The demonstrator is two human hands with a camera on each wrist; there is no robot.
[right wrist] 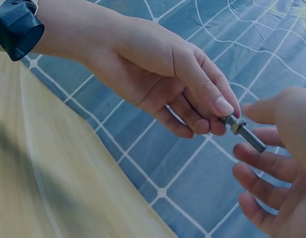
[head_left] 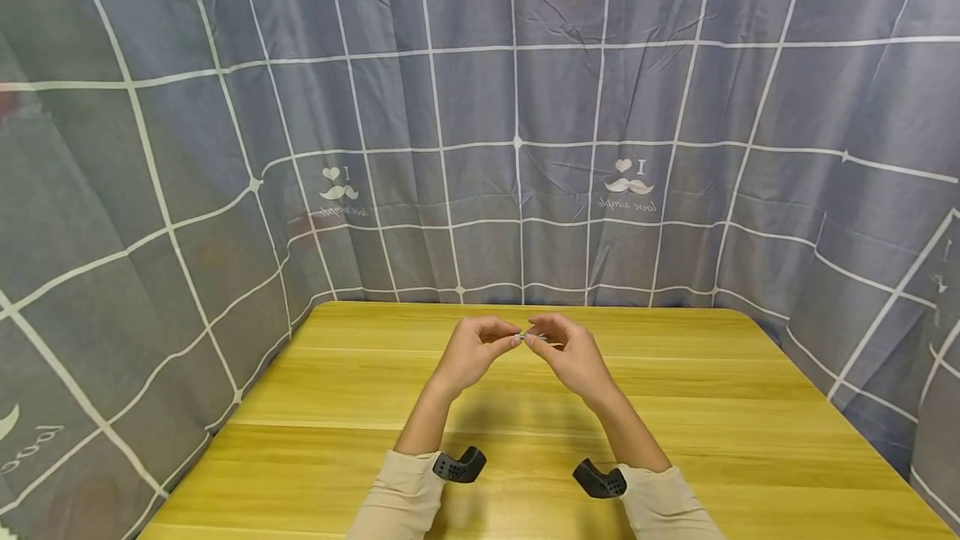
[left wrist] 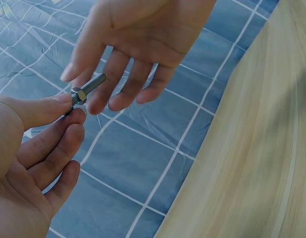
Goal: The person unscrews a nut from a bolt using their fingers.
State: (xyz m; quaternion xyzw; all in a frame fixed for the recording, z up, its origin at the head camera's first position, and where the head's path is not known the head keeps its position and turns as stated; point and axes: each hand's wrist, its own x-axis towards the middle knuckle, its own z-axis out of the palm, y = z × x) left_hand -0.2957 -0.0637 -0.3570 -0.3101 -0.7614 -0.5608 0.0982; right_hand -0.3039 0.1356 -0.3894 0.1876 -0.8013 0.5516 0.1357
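I had the bolt (left wrist: 97, 83) pinched between the thumb and forefinger of my left hand (head_left: 467, 352), that grip clamped on it near one end, which my fingertips hid. A nut (left wrist: 80, 95) sat around the bolt just beside my thumb tip, and a bare threaded length stuck out past it toward my right hand (head_left: 576, 361). On that side the grip stood apart: thumb and fingers were spread and loosely bent near the bolt's free end, and I could not tell whether any fingertip touched it.

Both hands were up over the yellow wood-grained bench (head_left: 750, 407), and soft shadows (head_left: 487, 413) fell on its top. I wore pale sleeves (head_left: 401, 494), with a black device (head_left: 459, 467) at each wrist. Behind the bench hung a grey curtain (head_left: 480, 107) crossed by white lines, with white hearts and moustaches (head_left: 630, 186) printed on it beside mirrored lettering.
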